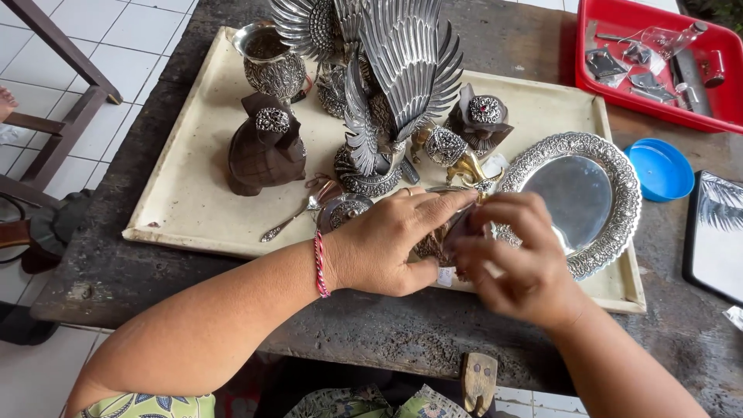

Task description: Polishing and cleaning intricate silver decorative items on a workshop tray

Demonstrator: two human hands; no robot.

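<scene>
Both hands meet over the front edge of a cream tray. My left hand, with a red cord at the wrist, cups a small dark ornate piece. My right hand pinches the same piece from the right; most of it is hidden by my fingers. Just behind the hands stand a silver winged bird figure, a round ornate silver lid and a small silver spoon. An embossed silver plate lies to the right, touching my right hand's fingers.
On the tray stand a dark wooden figure, a silver cup and two ring holders. A blue lid, a red tray of tools and a dark framed panel lie right. A chair frame stands left.
</scene>
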